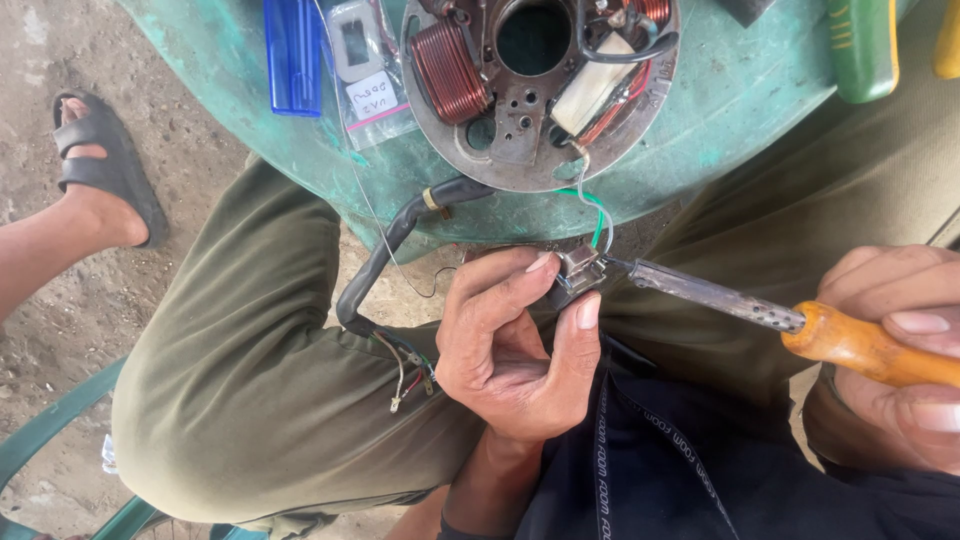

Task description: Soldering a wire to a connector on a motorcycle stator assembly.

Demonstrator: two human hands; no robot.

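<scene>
Far left: a foot in a black sandal (100, 160) on the dirt ground (40, 60), plus a bit of green plastic chair (45, 425) down at the near left. Olive trousers (270, 380) across the middle. Up on the far side, a teal drum top (740, 90) carrying a blue lighter (292, 55), a small plastic bag with a part inside (365, 75), and a round stator plate (535, 95) with copper coils. Black sleeved cable (395, 245) drooping off the plate to loose coloured wire ends near the knee. Left hand (515, 345) mid-frame, fingers curled, thumb and forefinger pinching a small metal connector (580, 268) just below the drum edge, green and white wires running up from it. Soldering iron (735, 305) tip touching that connector. Right hand (900, 355) at the far right, wrapped tight around the iron's orange wooden handle.
</scene>
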